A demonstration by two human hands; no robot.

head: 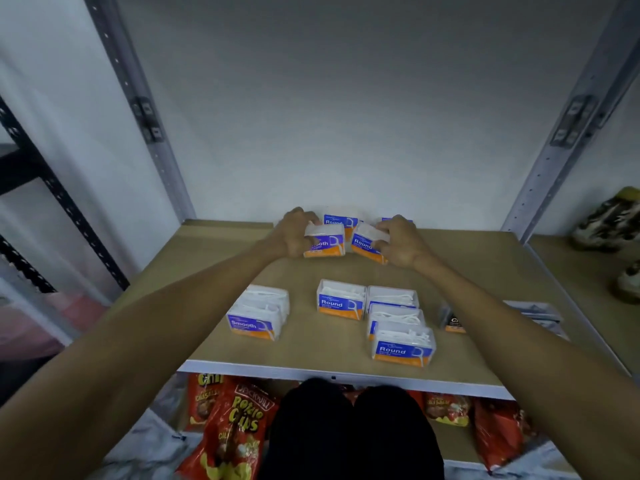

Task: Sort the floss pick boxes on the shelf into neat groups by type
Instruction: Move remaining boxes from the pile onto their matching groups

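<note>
Clear floss pick boxes with blue and orange labels lie on a brown shelf board (pixel 304 344). Far back, my left hand (pixel 292 235) grips a "Smooth" box (pixel 327 244) and my right hand (pixel 401 242) grips a tilted "Round" box (pixel 363 242). Two more boxes stand behind them by the wall, one a "Round" box (pixel 337 220), the other (pixel 393 220) mostly hidden. Nearer me, two "Smooth" boxes (pixel 258 315) sit at the left. A single "Round" box (pixel 341 299) lies mid-shelf, with a row of three boxes (pixel 398 327) to its right.
A dark-labelled box (pixel 455 322) and a grey pouch (pixel 535 315) lie at the right, partly under my right forearm. Metal uprights (pixel 149 119) frame the shelf. Red snack bags (pixel 228 431) fill the shelf below. Shoes (pixel 609 220) sit on the neighbouring shelf at right.
</note>
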